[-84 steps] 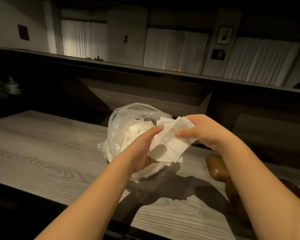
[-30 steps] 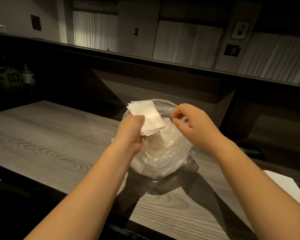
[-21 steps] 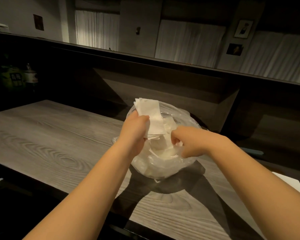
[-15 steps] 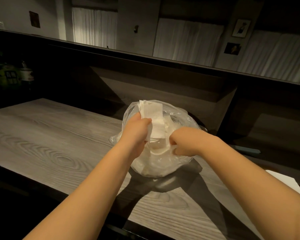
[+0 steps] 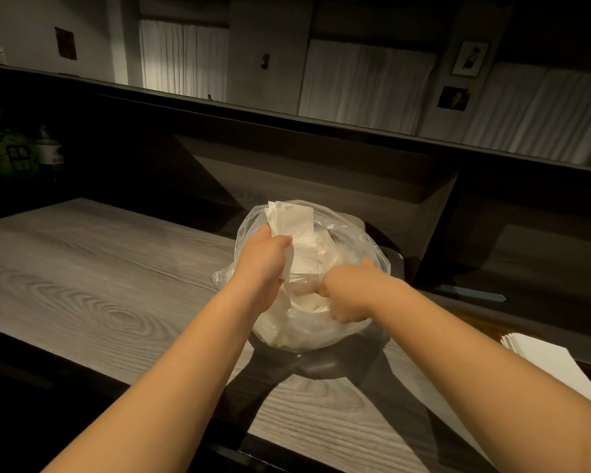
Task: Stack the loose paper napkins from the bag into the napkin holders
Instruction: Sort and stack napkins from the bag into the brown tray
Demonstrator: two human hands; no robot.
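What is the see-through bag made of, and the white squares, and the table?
The bag looks like thin clear plastic: shiny, crinkled, see-through. The napkins held in the left hand look like soft matte paper with a faint embossed texture. The table shows grey wood grain, perhaps a laminate print.

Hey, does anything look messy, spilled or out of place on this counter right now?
Nothing spilled. The napkins in the left hand are fanned unevenly, the right hand digs in the plastic bag, and no napkin holder is in view.
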